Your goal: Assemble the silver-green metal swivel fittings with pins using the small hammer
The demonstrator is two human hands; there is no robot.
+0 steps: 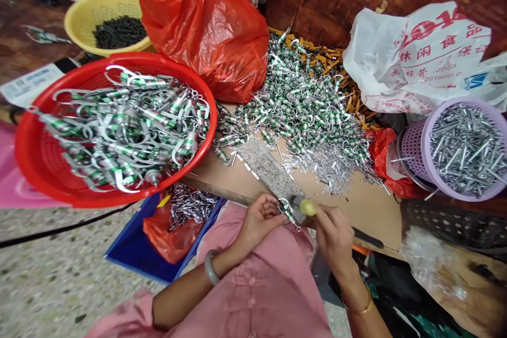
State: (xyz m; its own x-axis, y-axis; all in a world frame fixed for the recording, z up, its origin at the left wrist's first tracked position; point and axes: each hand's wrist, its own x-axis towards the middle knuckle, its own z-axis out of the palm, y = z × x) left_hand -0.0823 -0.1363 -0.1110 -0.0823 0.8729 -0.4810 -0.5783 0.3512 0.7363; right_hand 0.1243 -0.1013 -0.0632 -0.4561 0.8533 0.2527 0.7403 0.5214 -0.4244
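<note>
My left hand [266, 220] pinches a small silver-and-green metal fitting [290, 213] with a curved whitish strip and a small ring at its lower end. It is held at the near end of a speckled grey stone slab [273, 166]. Just to the right, my right hand [335, 235] has its fingers closed round a tool with a round yellowish end [308, 207]; the rest of it is mostly hidden. Beyond the slab lies a heap of similar silver-and-green fittings [301, 100]. Small flat metal tabs [328, 166] are scattered in front of the heap.
A red basket [29, 161] of fittings with strips stands left. Behind are a yellow basket [77, 16] and a red plastic bag [214, 26]. On the right are a lilac basket [415, 142] of metal pins and a white bag [396, 58]. A blue bin [137, 251] sits below.
</note>
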